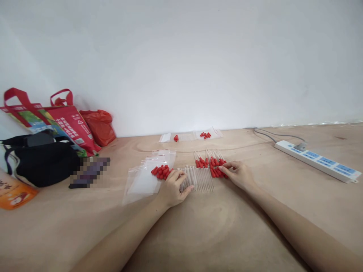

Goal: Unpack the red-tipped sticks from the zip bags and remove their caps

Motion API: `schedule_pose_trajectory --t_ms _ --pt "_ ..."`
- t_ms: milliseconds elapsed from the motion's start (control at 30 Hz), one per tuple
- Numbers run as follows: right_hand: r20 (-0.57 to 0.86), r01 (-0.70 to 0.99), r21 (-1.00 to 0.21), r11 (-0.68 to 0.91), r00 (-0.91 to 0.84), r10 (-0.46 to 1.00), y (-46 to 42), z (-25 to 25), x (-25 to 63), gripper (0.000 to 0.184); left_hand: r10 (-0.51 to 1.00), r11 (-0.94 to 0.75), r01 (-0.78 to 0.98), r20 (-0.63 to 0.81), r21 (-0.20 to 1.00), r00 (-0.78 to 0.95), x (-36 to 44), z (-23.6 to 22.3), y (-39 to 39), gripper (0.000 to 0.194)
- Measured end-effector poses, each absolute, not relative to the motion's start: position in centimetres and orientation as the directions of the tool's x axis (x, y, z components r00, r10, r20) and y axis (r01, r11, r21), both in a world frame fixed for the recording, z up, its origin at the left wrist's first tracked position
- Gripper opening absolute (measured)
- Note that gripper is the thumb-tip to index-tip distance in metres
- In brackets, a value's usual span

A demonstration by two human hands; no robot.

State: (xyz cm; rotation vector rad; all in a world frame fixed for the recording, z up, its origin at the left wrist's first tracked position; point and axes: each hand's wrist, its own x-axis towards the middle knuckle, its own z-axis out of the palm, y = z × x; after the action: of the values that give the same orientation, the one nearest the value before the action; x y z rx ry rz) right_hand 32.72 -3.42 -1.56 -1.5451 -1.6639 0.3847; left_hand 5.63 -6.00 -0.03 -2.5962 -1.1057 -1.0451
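Observation:
My left hand (pixel 172 189) rests over the left end of a row of clear thin tubes (pixel 202 179), thumb and fingers apart. Just beyond its fingers is a pile of loose red rubber bulbs (pixel 161 172). My right hand (pixel 239 174) has its thumb and forefinger closed at the right edge of the red-bulbed droppers (pixel 214 162), pinching one by its red end. Those droppers lie in bunches, pale stems pointing away from me. Part of the tube row is hidden under my left hand.
Clear zip bags (pixel 141 181) lie left of the bulbs. Near the wall are more tubes (pixel 185 137) and bulbs (pixel 205 135). A power strip (pixel 317 160) with a grey cable is at right. Shopping bags (pixel 70 126), a black bag (pixel 42 160) and an orange packet (pixel 15 192) stand left.

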Motion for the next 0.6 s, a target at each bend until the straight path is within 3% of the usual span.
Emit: schedule_pose_trajectory --t_ms 200,433,600 --pt "0.292 0.687 -0.722 0.081 0.197 0.936 -2.7 -1.0 33.9 0.032 0.591 -0.699 0.712 0.616 0.068 0.521 3.6 0.6 -7.1 0.042" --pt "0.302 0.834 -0.552 0.014 0.185 0.935 -1.3 -0.1 33.7 0.029 0.586 -0.702 0.709 0.621 0.067 0.521 2.5 0.7 -7.5 0.025" --pt "0.268 0.856 -0.517 -0.021 0.185 0.946 -0.8 0.2 33.0 0.028 0.577 -0.735 0.675 0.579 0.062 0.576 2.7 0.7 -7.4 0.024"
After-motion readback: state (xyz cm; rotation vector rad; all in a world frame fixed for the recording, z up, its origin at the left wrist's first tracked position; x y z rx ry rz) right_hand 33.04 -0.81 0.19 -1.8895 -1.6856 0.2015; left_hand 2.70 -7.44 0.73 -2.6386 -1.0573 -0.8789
